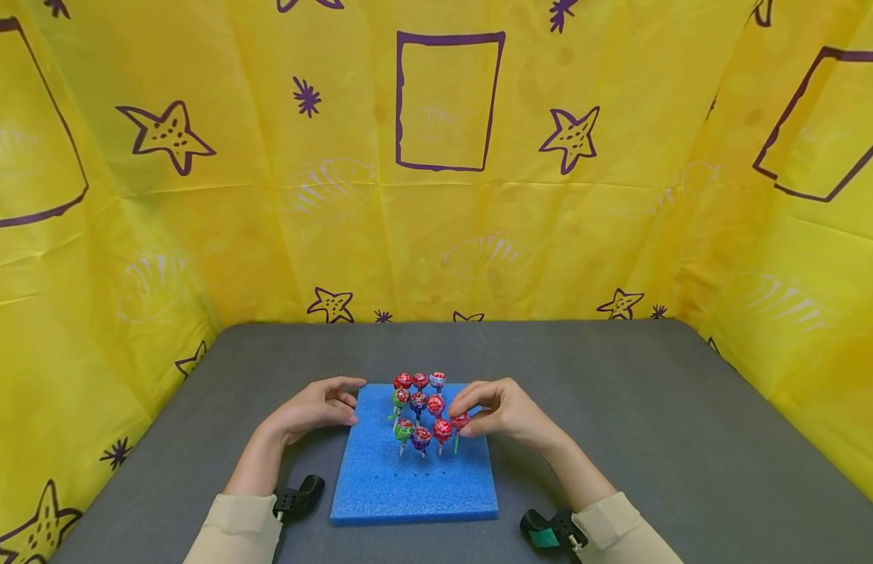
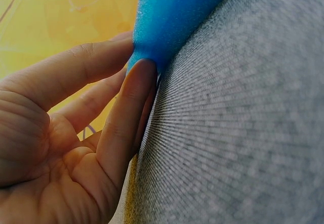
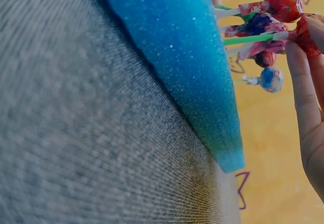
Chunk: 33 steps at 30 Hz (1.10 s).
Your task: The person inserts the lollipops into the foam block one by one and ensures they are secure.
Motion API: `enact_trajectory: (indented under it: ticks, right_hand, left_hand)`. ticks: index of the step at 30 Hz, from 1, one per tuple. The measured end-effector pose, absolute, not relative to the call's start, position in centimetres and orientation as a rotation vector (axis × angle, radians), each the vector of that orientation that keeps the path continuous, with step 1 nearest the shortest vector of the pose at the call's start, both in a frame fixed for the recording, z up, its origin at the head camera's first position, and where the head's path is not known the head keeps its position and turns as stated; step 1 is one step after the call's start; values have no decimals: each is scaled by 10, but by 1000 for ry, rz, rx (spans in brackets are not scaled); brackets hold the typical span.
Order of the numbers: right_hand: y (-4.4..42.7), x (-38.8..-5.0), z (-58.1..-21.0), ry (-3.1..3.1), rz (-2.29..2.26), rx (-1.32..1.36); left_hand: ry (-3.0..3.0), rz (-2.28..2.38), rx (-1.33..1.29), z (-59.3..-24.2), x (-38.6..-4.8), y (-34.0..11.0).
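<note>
A blue foam board (image 1: pixel 415 497) lies on the table with several wrapped lollipops (image 1: pixel 420 437) standing upright in it in rows. My right hand (image 1: pixel 510 411) pinches the red wrapper of a lollipop (image 3: pixel 304 37) between thumb and fingers. Its green stick (image 3: pixel 248 40) points down to the foam at the right end of the front row; whether the tip is inside the foam, I cannot tell. At the board's far left corner my left hand (image 1: pixel 323 406) touches the foam edge with fairly straight fingers (image 2: pixel 134 89). A blue-and-white lollipop (image 1: pixel 438 380) stands in the back row.
Small holes (image 1: pixel 427 474) run across the foam in front of the lollipops. The dark grey table (image 1: pixel 619 407) extends around the board. Yellow patterned cloth (image 1: pixel 450 235) encloses the back and sides. Black wrist devices (image 1: pixel 300 498) sit at both cuffs.
</note>
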State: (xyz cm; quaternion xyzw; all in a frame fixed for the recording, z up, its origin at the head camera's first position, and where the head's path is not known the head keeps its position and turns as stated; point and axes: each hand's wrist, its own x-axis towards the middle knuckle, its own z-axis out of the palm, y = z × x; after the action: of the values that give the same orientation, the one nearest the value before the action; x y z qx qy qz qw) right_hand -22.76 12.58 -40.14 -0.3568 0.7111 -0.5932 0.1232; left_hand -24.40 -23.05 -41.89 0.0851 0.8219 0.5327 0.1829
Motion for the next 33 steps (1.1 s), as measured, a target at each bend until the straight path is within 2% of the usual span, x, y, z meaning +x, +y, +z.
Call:
enact_trajectory:
  ticks: [24,33]
  right_hand:
    - [129,-230,-409,2046,-1693,-1007]
    - [135,-230,-394,2202,-1682,-940]
  left_hand:
    - [2330,1473,243,-419,-244,-227]
    - [2428,1335,263,-403,-241,-227]
